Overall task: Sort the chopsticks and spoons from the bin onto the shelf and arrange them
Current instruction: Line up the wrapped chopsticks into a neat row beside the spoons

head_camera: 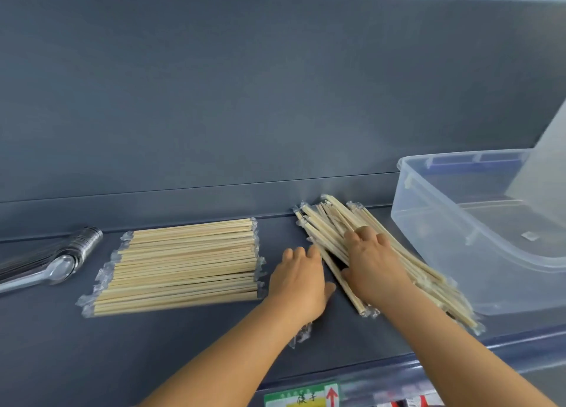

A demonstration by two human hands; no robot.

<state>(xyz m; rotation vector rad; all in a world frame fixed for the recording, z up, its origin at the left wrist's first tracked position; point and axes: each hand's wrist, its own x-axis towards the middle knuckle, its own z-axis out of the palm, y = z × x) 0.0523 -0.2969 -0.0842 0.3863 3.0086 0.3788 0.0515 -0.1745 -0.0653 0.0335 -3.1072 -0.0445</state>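
Note:
On the dark grey shelf [61,345] lies a neat flat stack of wrapped wooden chopsticks [183,265], running left to right. To its right a loose, slanted pile of wrapped chopsticks [333,216] lies beside the bin. My right hand [372,265] rests on top of this pile, fingers curled over the sticks. Just left of the pile my left hand [298,284] is on the shelf, its fingertips touching the pile's left edge; a wrapper end shows under the wrist. A stack of metal spoons [58,262] lies at the far left.
A clear plastic bin [435,226] stands at the right of the shelf, seemingly empty, with its lid [545,174] leaning up at the far right. The shelf's back panel rises behind everything. A green price label [301,396] sits on the front edge.

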